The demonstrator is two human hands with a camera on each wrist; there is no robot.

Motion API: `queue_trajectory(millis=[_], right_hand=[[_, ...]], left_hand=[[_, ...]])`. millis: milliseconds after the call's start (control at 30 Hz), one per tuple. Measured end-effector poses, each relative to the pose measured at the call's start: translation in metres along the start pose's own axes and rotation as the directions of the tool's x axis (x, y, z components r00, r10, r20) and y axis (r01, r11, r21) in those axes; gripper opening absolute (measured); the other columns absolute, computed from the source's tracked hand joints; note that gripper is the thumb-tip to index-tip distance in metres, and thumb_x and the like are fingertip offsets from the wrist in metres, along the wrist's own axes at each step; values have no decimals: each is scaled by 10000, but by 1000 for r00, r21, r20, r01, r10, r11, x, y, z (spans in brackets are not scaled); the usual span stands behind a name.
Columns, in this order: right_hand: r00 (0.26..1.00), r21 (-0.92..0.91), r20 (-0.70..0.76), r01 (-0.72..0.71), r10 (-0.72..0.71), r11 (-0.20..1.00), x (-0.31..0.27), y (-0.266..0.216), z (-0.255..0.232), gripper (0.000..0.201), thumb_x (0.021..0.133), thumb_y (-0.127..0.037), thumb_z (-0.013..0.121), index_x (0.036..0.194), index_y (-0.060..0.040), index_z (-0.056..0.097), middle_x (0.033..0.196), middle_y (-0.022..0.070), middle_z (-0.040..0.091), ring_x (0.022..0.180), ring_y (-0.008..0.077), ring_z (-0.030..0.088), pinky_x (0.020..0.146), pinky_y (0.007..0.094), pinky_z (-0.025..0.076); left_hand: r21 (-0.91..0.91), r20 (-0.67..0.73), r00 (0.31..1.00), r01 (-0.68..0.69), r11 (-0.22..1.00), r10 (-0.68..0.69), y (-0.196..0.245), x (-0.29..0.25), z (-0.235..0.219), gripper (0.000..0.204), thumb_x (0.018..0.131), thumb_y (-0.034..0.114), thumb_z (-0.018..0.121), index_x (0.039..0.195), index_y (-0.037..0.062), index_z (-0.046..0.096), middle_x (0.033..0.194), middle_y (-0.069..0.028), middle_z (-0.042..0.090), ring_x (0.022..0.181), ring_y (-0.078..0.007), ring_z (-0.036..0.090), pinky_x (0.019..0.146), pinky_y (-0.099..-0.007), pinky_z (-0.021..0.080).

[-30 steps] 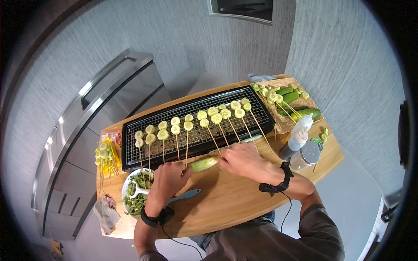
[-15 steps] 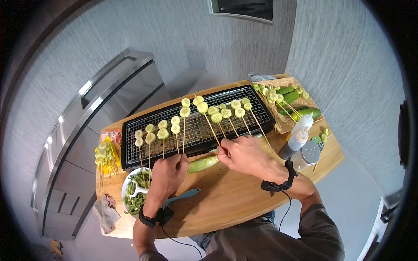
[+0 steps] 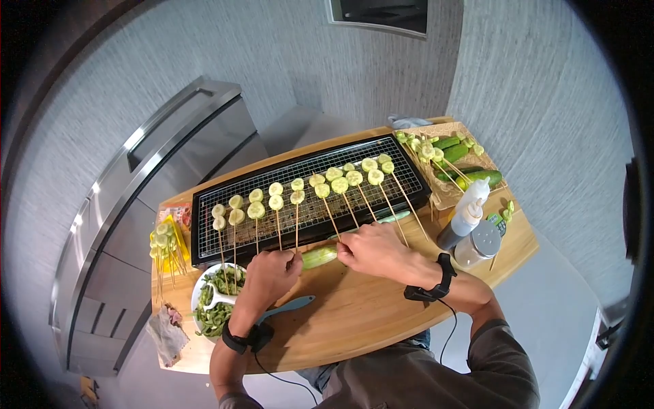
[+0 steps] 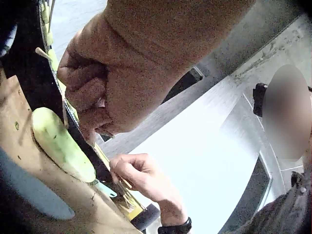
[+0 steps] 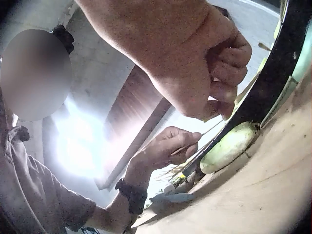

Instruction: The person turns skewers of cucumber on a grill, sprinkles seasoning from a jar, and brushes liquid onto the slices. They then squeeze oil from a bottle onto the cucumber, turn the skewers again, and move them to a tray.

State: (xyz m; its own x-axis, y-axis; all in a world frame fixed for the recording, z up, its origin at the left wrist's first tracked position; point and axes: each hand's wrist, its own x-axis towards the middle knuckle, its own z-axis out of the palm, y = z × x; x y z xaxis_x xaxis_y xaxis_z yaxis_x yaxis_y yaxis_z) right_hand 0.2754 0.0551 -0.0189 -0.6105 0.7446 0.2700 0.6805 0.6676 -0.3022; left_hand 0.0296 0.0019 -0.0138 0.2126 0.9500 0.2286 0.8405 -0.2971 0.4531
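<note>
Several wooden skewers, each with pale green cucumber slices, lie in a row across the black grill (image 3: 225, 247). My left hand (image 3: 272, 274) pinches the lower end of one cucumber skewer (image 3: 297, 197) near the middle of the row. The neighbouring cucumber skewer (image 3: 322, 191) has its end pinched between my right hand's (image 3: 376, 249) thumb and finger. Slices of both skewers overlap the wire mesh in the head view. Between my hands, on the table just in front of the grill, lies a peeled cucumber (image 3: 319, 256), also plain in the left wrist view (image 4: 63, 144).
A white bowl (image 3: 196, 300) of chopped greens, with a white utensil in it, and a blue-handled tool (image 3: 289, 307) are near my left forearm. Squeeze bottles (image 3: 464, 217) and a shaker (image 3: 477, 245) stand right. Whole cucumbers (image 3: 460, 151) lie on a board; more skewers (image 3: 163, 245) are left.
Half a second ago both skewers were raised with their slices further toward the grill's far edge. They are now back down in the row, and my hands have come lower with them.
</note>
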Motion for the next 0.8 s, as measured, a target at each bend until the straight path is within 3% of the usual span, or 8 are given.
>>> queue_trajectory(millis=[233,300,367,433,533,600,667,800], right_hand=[[998,-42,56,-11,13,999,-3,3,-11,377,958,-302,610,723,-23,704,612,195,666,591,381,690,568,480,553],[998,-50,-50,-37,34,998,-5,11,-20,374,954,-336,640,736,-41,712,637,192,678,609,382,696,573,478,557],[992,-86,-42,-121,118,989,-6,19,-41,345,955,-332,641,767,-53,717,667,192,690,636,388,703,588,480,567],[951,-117,-183,-273,249,955,-14,33,-52,327,948,-330,651,792,-51,717,685,196,695,659,396,707,603,489,574],[899,-182,-237,-414,369,892,-29,55,-54,291,904,-304,706,831,-22,713,740,215,705,712,407,713,645,488,585],[881,-201,-236,-456,409,867,-36,63,-54,297,902,-307,710,850,-15,715,768,224,712,743,406,719,666,485,589],[839,-224,-126,-544,530,808,-41,63,-56,317,910,-323,707,884,-7,720,824,235,719,814,406,725,718,483,593],[823,-192,-53,-564,565,803,-47,74,-44,324,921,-327,703,904,-5,723,857,241,721,848,415,725,748,494,593]], left_hand=[[76,14,999,-45,996,44,-1,0,-1,370,947,304,684,720,12,684,623,-188,632,573,-393,638,536,-446,506],[84,31,999,-31,996,28,-2,-2,-14,398,948,351,683,720,25,692,630,-183,647,598,-394,657,556,-455,526],[147,-52,995,89,985,-83,-9,-4,-34,419,940,399,705,731,35,717,637,-170,660,602,-377,668,561,-449,523],[210,-153,964,247,946,-217,-9,-7,-57,414,935,396,716,730,37,726,648,-171,667,608,-372,672,570,-449,521],[260,-226,943,298,918,-243,-45,-20,-77,436,908,427,740,724,32,724,656,-186,671,630,-385,679,588,-453,526],[410,-268,898,435,802,-349,-61,-32,-84,461,872,471,762,740,30,736,659,-194,675,640,-397,681,610,-460,535],[406,-246,892,450,796,-379,-79,-45,-84,467,859,486,767,749,32,744,656,-197,674,646,-399,684,617,-461,539],[369,-154,883,467,803,-443,-83,-55,-81,455,840,482,775,759,34,760,649,-204,673,658,-398,692,627,-465,546]])
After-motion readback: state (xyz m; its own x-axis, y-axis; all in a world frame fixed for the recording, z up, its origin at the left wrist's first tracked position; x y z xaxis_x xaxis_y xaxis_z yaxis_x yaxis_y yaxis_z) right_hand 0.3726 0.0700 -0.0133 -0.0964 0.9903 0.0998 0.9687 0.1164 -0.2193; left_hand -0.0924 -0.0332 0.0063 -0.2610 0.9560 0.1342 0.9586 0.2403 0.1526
